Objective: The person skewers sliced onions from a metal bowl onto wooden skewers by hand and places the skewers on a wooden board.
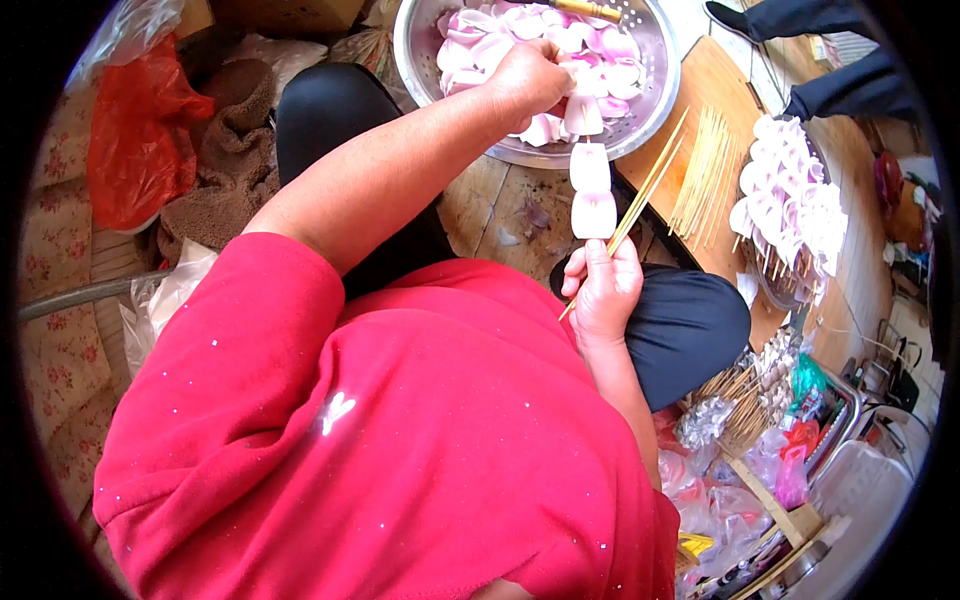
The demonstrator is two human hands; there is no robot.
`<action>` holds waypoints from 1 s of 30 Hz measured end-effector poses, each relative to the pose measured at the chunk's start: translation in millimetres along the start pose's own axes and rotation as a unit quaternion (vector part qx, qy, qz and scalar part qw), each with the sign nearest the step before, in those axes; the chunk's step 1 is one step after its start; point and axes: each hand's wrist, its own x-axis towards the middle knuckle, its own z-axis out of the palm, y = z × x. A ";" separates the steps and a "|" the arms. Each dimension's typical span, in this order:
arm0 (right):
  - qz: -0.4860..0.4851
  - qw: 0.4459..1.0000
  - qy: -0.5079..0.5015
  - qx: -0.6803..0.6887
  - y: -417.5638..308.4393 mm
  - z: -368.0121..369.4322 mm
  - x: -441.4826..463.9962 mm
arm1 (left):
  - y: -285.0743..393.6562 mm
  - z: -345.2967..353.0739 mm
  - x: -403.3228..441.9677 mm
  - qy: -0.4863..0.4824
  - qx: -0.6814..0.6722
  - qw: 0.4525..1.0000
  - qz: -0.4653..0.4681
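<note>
My left hand (530, 80) reaches over a metal colander (657, 105) full of pale pink and white slices (480, 45). Its fingers are closed on a pale slice (583, 116) at the upper end of a skewer. Below that slice, two more pale pieces (592, 190) are threaded on the skewer. My right hand (603, 290) is closed round the lower end of this skewer and several bare bamboo sticks (652, 180), which fan up to the right. A wooden-handled tool (590, 10) lies across the colander's far rim.
Bare skewers (705, 180) lie on a wooden board (690, 85). Beside them is a pile of loaded skewers (790, 200). Another person's dark-trousered legs (850, 90) are at top right. Plastic bags (720, 510) and more skewers (740, 400) sit at lower right, a red bag (145, 140) at left.
</note>
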 end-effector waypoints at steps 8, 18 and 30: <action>0.024 0.999 -0.012 0.020 0.3 4.7 4.5 | -9.1 6.1 -1.7 -0.004 0.021 1.000 0.017; 0.081 0.994 -0.052 0.050 3.7 -5.0 4.9 | -8.0 -0.4 -9.0 -0.015 -0.072 0.997 0.016; 0.010 0.994 0.020 0.108 -21.1 -25.1 -2.4 | -13.0 -6.0 -24.7 -0.049 -0.070 0.996 -0.028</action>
